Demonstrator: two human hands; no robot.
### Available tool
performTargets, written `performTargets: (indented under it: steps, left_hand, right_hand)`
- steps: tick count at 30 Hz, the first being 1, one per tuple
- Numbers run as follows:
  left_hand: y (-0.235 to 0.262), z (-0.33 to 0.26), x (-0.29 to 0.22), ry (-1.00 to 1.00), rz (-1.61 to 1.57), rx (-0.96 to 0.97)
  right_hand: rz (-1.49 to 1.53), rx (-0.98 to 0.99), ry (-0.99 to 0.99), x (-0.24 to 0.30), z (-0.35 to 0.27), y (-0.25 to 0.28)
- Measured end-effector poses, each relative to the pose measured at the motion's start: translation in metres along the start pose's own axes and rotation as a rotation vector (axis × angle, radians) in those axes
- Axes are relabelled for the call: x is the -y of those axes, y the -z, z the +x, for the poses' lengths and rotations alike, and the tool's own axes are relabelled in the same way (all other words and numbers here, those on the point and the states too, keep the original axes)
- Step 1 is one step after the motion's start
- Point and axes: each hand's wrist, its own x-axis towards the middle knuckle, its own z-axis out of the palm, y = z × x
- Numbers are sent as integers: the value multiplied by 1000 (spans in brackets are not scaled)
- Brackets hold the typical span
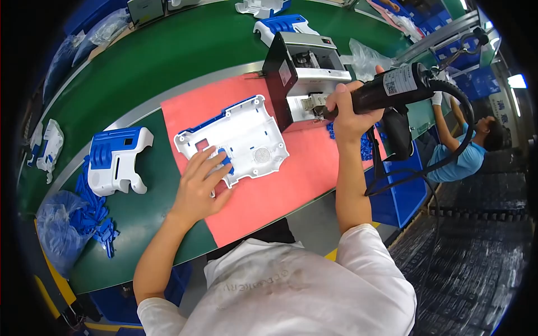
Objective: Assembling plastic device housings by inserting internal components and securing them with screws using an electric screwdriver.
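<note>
Left hand (200, 180), fingers spread flat, presses glossy white moulded plastic shell (232, 139) onto matte pink mat (291, 179); right hand (347, 109) fingers wrap black cylindrical screwdriver (389, 87).

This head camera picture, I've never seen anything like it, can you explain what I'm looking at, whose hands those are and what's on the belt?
It is one picture from a wide fisheye camera worn on a person's head, looking down, so straight edges bend near the rim. The two bare arms rising from the lower edge are that person's own. The left hand presses flat on a white plastic shell with blue trim lying on a pink mat over a green conveyor belt. The right hand grips a black powered screwdriver with a cable, its tip at a small white box-shaped device. A blue and white housing and loose blue parts lie on the left. Another person works at the right.
</note>
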Motion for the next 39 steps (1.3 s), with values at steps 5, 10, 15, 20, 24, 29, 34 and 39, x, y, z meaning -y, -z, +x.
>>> performTargets:
  steps: [5,10,15,20,24,29,34,39]
  left_hand:
    - [7,0,-1,0,4,15]
    - [12,10,-3,38,-54,20]
    - [14,11,-1,73,-142,41]
    - [15,3,2,106,-143,38]
    - [11,7,0,85,-161,38]
    - [8,8,1,69,-150,20]
    - [7,8,1,63,-118,20]
    - [6,12,-2,56,-104,39]
  right_hand:
    - [193,-65,-72,22,-18,-13]
    - [342,113,-42,34,-41,-76]
    - [495,166,-258,32,-50,-98]
    - [266,-128,129,49,8,-66]
    - [364,-546,175,2,81,-18]
    - [-23,-464,258,-26,96,7]
    - [192,-445,208,33,53,16]
    - [97,-230,165,10,5,4]
